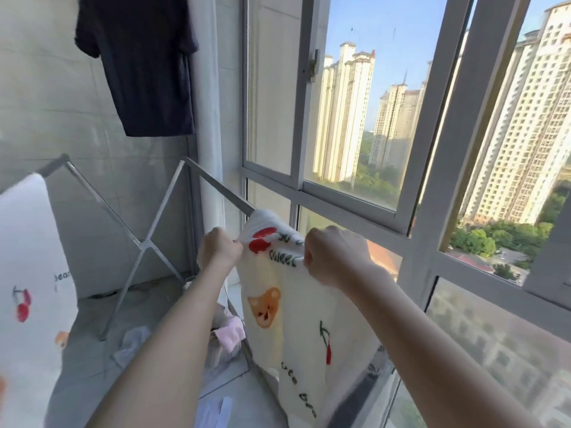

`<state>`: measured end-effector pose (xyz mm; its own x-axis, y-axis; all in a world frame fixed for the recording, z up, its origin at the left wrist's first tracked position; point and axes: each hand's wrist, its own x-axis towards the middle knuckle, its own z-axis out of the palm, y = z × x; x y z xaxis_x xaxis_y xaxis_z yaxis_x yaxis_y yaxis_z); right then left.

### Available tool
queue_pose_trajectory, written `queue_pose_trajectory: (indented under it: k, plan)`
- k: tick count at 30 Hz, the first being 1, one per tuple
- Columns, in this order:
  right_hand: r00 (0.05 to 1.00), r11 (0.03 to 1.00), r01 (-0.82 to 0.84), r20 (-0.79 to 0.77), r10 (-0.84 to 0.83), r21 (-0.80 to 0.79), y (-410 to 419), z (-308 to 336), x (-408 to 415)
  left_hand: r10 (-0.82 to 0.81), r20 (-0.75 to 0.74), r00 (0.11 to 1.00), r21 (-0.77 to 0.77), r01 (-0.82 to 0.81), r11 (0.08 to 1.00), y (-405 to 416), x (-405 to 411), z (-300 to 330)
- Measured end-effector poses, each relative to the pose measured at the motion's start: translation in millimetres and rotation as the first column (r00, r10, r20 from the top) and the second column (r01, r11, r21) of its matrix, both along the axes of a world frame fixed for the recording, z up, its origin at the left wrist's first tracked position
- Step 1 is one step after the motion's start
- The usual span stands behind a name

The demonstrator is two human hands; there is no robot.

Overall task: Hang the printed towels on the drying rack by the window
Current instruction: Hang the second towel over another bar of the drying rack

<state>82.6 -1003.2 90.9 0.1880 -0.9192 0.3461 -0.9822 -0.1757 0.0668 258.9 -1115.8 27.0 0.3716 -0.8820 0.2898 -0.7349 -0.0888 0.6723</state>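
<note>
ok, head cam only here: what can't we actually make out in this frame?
- Fingertips of the left hand and right hand: curled out of sight behind the knuckles and the printed towel.
- Rack bar under that towel: covered by the cloth, so the contact is not visible.
- Second towel on the left: cut by the frame edge.
- Laundry pile on the floor: blurred and part hidden by the left arm.
</note>
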Motion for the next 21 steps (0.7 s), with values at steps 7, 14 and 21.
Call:
queue_pose_trajectory:
  k: [7,14,21]
  plan:
    - [0.991,0.998,-0.069,0.118,0.069,-0.005,-6.9,-1.2,19.6,-0.161,-0.06,0.985,0.314,0.172,0.934,-7.0,23.1,-30.1]
    - [0.973,0.999,0.011,0.232,0.0,-0.05,-49.6,3.4,27.7,-0.428,-0.369,0.825,0.067,0.483,0.873,-56.4,-10.2,-2.4]
    - [0.951,0.991,0.132,0.282,-0.128,0.005,-88.9,-4.6,33.8,-0.588,-0.509,0.629,0.107,0.724,0.682,-89.5,10.7,0.8]
